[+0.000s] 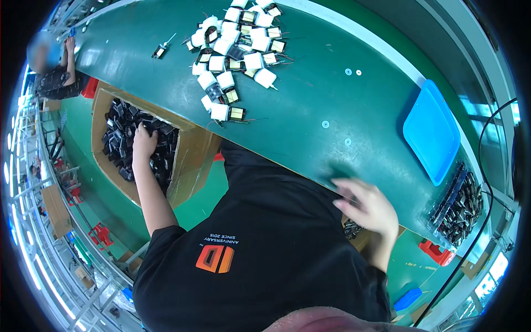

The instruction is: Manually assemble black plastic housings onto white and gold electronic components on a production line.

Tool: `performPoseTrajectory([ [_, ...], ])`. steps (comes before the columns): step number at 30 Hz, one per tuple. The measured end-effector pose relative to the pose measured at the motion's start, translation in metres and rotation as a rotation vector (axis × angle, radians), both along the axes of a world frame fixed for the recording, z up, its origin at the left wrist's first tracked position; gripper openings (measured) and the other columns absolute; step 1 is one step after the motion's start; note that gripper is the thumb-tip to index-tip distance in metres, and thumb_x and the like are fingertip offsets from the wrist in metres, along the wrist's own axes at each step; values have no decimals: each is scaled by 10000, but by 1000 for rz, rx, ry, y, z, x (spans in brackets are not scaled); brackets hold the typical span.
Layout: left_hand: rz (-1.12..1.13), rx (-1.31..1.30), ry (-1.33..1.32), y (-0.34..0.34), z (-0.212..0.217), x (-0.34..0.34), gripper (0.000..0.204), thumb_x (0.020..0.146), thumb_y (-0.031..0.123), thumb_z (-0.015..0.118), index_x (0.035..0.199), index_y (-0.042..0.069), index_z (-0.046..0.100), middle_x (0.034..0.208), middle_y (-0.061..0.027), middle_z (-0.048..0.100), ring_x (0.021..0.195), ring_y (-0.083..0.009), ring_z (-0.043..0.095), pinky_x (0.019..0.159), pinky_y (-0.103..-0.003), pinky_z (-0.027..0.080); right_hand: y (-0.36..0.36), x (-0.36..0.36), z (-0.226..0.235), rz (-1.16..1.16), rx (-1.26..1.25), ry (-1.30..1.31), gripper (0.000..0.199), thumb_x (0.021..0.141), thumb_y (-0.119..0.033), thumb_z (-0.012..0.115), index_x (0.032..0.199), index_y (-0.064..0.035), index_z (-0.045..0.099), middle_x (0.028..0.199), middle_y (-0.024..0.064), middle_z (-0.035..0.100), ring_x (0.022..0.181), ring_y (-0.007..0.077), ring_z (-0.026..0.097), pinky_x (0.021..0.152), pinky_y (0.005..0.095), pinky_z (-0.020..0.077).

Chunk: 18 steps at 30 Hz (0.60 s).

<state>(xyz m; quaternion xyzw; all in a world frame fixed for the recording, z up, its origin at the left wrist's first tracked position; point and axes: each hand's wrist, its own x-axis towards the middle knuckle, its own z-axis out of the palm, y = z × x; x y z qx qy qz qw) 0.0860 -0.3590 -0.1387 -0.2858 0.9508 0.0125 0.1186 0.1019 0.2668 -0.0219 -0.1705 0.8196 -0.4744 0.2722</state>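
Note:
My left hand (144, 143) reaches into an open cardboard box (191, 157) at the table's near left edge. Its fingers curl down onto one of the small black plastic parts (120, 133) heaped inside, and the fingertips are partly hidden. Over the near edge of the green table (276, 124), my right hand (365, 207) is blurred, thumb and fingers apart, with nothing visible between them. Farther off on the table lies a cluster of white block-shaped parts (253, 61) with yellow-wrapped ends and thin wires. One dark wired piece (160, 52) sits apart to their left.
A blue tray (432, 133) lies at the right, beside a clear container (459, 210) of dark metallic pieces. Small white discs (325, 124) are scattered on the table. A black cable (483, 166) hangs at far right. Another person (55, 69) works at far left.

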Motion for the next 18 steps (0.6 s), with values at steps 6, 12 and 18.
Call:
performPoseTrajectory([
  [6, 152, 69, -163, 39, 44, -1, 468, 810, 389, 727, 1049, -9, 665, 1036, -250, 689, 1025, -379, 656, 890, -432, 511, -155, -138, -61, -86, 7, 789, 177, 821, -182, 704, 921, -54, 635, 913, 96, 612, 915, 270, 611, 772, 403, 511],
  [12, 82, 153, 32, 32, 40, 48, 424, 822, 319, 725, 1074, -11, 643, 1001, -230, 690, 960, -378, 666, 849, -422, 520, -201, -162, -81, -79, 241, 760, 218, 763, -143, 735, 924, -45, 626, 939, 142, 621, 944, 326, 623, 829, 409, 508],
  [18, 31, 732, 791, 81, 107, 25, 240, 846, 29, 718, 1041, 11, 579, 926, -20, 656, 876, -88, 624, 769, -234, 499, -166, -151, -68, 61, 219, 611, 314, 727, -28, 660, 1032, -54, 591, 1013, 159, 596, 1019, 357, 587, 896, 448, 487],
])
